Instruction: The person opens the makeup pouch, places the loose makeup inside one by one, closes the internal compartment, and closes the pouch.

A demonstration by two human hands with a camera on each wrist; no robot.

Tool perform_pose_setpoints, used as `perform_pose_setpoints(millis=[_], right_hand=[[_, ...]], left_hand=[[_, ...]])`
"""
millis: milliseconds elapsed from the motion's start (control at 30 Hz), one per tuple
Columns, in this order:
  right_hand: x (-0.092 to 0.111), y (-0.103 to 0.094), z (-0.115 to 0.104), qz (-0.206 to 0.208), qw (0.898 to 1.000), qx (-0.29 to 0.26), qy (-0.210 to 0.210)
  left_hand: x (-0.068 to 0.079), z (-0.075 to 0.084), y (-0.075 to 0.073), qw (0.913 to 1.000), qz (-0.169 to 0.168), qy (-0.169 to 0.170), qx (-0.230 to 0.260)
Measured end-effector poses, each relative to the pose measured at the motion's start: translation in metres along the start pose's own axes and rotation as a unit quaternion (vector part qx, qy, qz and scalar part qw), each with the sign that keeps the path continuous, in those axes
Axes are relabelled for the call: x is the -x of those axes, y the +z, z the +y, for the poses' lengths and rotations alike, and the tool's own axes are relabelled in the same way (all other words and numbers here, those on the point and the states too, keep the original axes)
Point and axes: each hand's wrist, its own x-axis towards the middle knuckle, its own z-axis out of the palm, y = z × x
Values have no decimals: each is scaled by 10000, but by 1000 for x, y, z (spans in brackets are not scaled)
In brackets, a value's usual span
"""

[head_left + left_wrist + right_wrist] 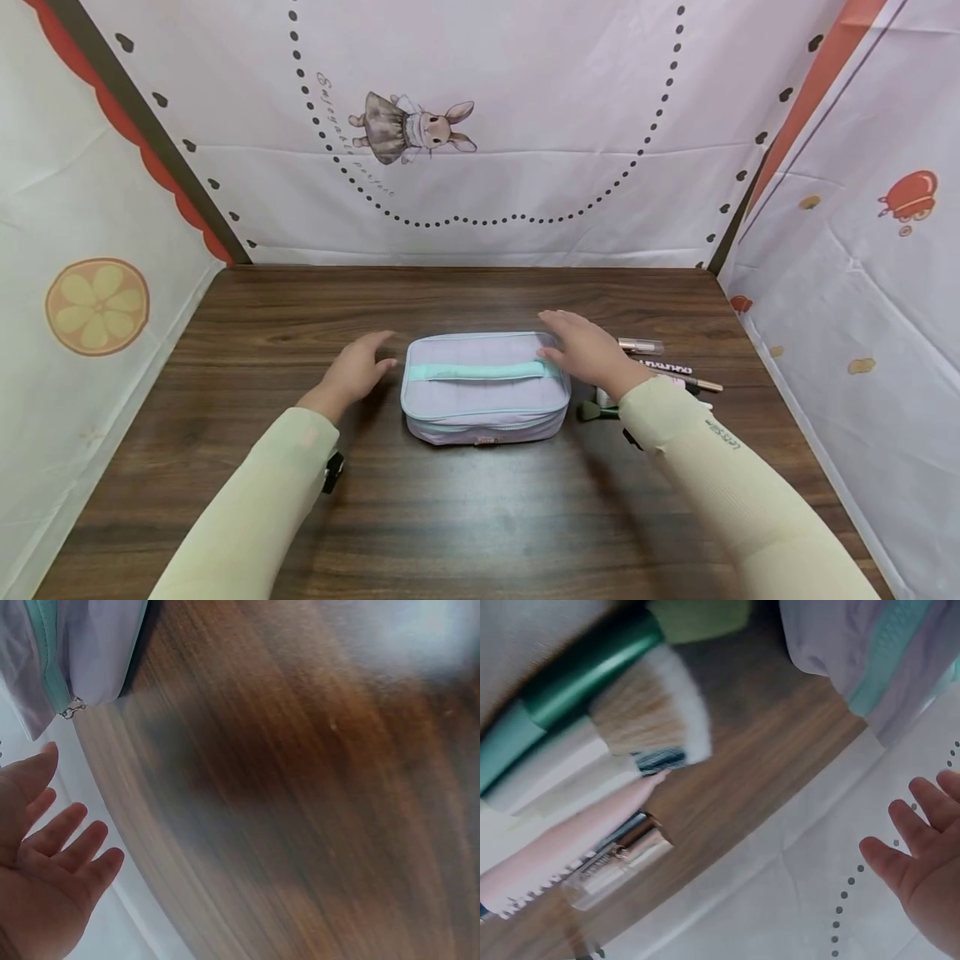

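A lavender zippered bag [480,400] with mint trim lies closed on the brown wooden table, its mint carry strap [487,372] across the top. To the left of it is my left hand [352,375], empty, its thumb and fingers relaxed and a small gap from the side. My right hand [588,350] reaches over the bag's far right corner, fingers extended, thumb overlapping the strap's end in the head view. A metal zipper pull [73,709] hangs at one end of the bag in the left wrist view. Neither hand grips anything.
Beyond my right wrist lie several makeup items, partly hidden by the sleeve: a green-handled brush [592,679], a brush with tan and white bristles [656,705], a pink slender item [577,829] and a clear-ended cosmetic tube [619,870]. Printed cloth walls [487,183] enclose the table.
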Motion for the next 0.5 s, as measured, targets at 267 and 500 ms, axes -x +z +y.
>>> perform_pose_setpoints(millis=[267,500], right_hand=[[-14,-7,-8,-280,9994,-71,-209],[-26,1,-11,-352,9989,-182,-250]], left_hand=[[-9,6,-2,9994,-278,214,68],[-17,10,0,9971,-661,364,108]])
